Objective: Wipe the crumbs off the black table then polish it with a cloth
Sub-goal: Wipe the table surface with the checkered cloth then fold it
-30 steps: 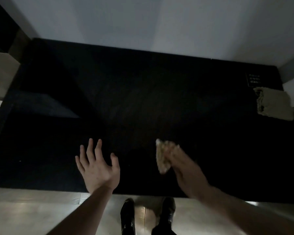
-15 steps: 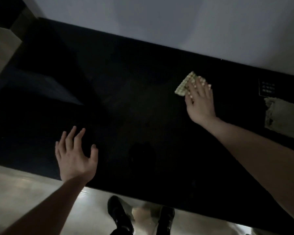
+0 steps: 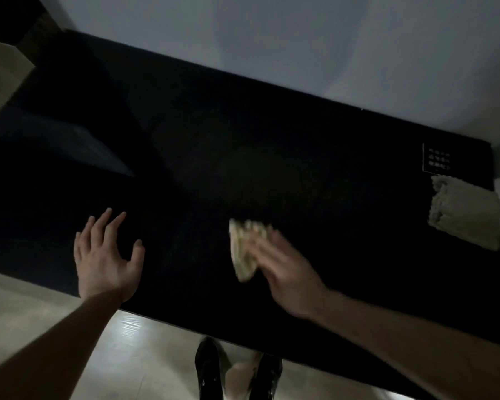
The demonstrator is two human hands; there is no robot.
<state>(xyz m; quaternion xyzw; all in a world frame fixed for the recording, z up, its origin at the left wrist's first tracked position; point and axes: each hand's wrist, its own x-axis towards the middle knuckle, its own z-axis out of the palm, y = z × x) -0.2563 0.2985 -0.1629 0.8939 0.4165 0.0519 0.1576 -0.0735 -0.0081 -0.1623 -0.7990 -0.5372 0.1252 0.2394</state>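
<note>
Right hand point(image 3: 283, 272) dragged cloth point(image 3: 244, 252) back nearer.

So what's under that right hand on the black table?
A pale checked cloth lies under the right hand, whose fingers press it onto the black table. Its left part sticks out; the rest is covered. The image is blurred, so any crumbs are impossible to see.
</note>
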